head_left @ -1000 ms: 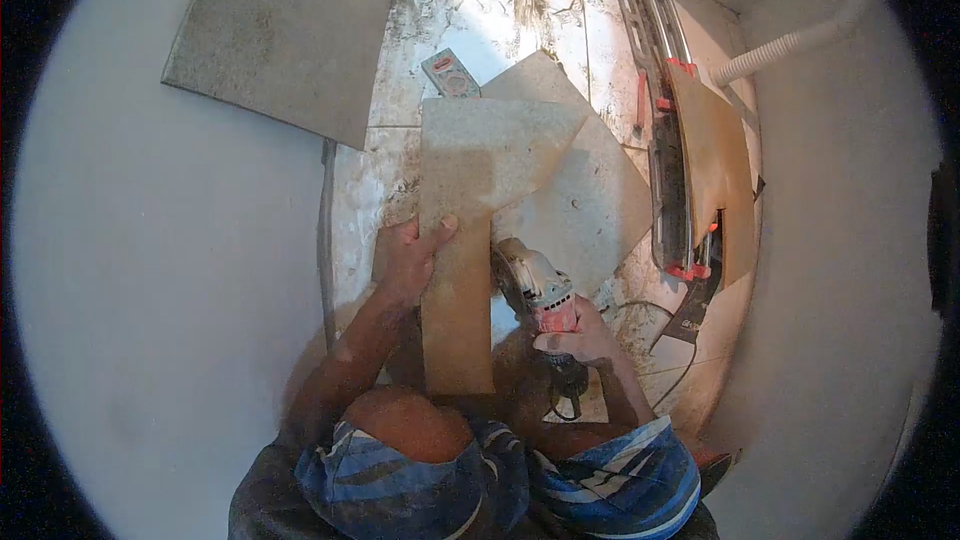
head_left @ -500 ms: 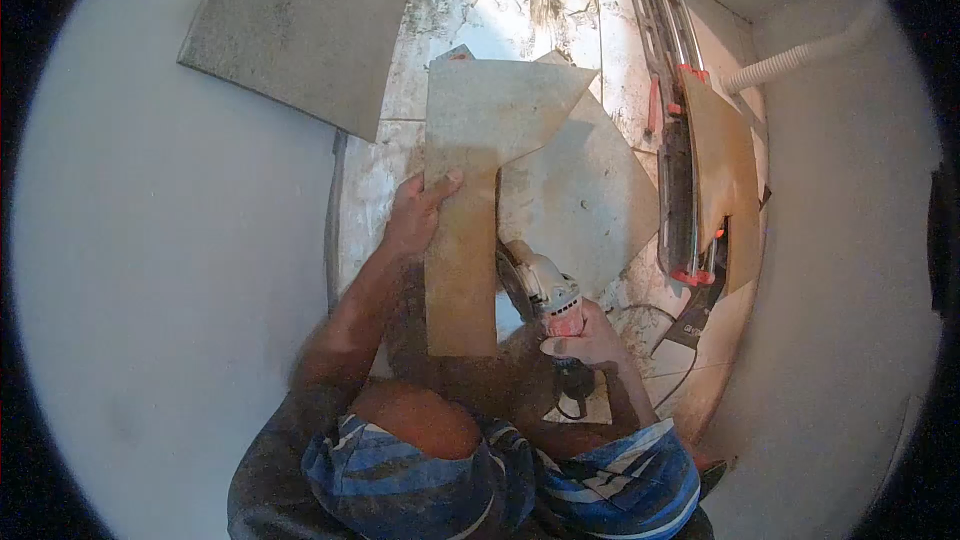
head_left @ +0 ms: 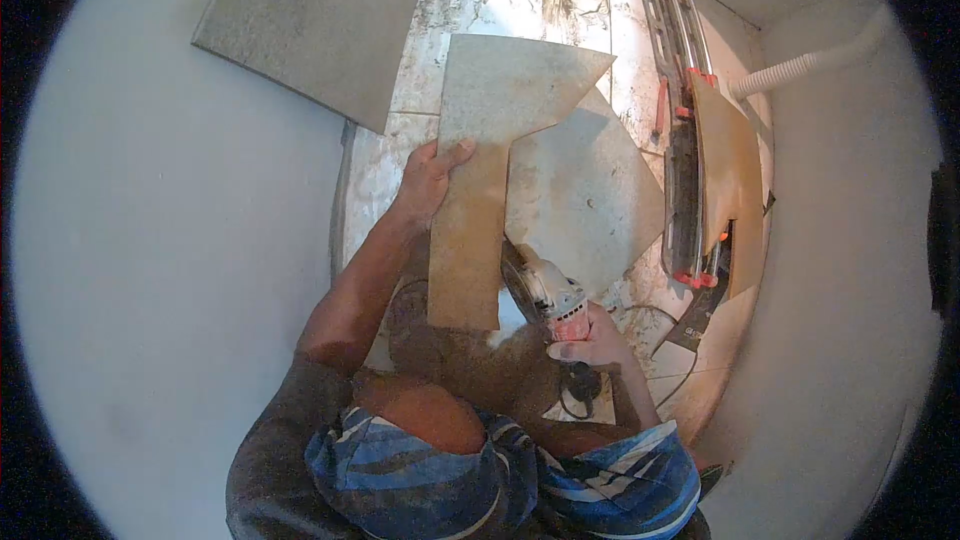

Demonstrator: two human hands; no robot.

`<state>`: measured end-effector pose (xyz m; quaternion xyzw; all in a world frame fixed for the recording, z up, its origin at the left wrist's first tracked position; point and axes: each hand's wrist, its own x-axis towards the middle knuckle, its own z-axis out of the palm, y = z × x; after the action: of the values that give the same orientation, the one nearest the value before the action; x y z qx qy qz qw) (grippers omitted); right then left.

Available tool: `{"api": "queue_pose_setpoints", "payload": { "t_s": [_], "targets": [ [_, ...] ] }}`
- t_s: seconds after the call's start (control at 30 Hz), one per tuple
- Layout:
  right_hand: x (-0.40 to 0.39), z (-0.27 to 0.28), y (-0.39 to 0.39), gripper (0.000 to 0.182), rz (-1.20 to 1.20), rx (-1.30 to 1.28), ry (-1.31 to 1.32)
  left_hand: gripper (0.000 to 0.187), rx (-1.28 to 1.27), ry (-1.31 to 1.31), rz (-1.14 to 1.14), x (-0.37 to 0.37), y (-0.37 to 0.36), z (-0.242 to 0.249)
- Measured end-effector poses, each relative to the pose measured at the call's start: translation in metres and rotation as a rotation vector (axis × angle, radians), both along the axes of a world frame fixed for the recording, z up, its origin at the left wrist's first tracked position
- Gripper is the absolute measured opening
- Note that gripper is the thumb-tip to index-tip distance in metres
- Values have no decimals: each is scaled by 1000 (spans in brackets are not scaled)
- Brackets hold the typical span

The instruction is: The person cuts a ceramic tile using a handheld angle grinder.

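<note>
My left hand (head_left: 432,178) grips the left edge of a cut, L-shaped tile piece (head_left: 472,190), its thumb on the top face. The tile is held up over the floor, wide part away from me. My right hand (head_left: 590,338) is wrapped round the body of an angle grinder (head_left: 562,305), whose disc and guard are close to the tile's lower right edge. Whether the disc touches the tile, I cannot tell. Beneath and to the right lies another pale tile piece (head_left: 585,190).
A large grey tile (head_left: 310,25) leans at the upper left wall. On the right, a tile cutter (head_left: 680,140) lies lengthwise with a brownish tile piece (head_left: 735,160) against it. A ribbed hose (head_left: 790,72) comes from the right wall. A cord runs over the floor near the grinder.
My left hand and the L-shaped tile have moved away from me and slightly right. My right hand and the grinder have shifted only a little in view.
</note>
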<state>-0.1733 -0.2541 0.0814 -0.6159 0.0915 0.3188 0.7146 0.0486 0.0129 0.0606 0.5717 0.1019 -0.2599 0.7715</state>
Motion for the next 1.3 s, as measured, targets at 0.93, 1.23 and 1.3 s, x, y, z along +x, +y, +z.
{"api": "queue_pose_setpoints", "payload": {
  "t_s": [0.93,1.23,1.3],
  "targets": [
    [-11,8,-3,67,-31,106,-8,42,-68,5,-73,35,-8,2],
    [-8,19,-9,59,146,-33,167,44,19,-14,-78,39,-9,5],
    [-12,13,-8,58,146,-46,165,43,-5,10,-78,38,-10,4]
  ]
}}
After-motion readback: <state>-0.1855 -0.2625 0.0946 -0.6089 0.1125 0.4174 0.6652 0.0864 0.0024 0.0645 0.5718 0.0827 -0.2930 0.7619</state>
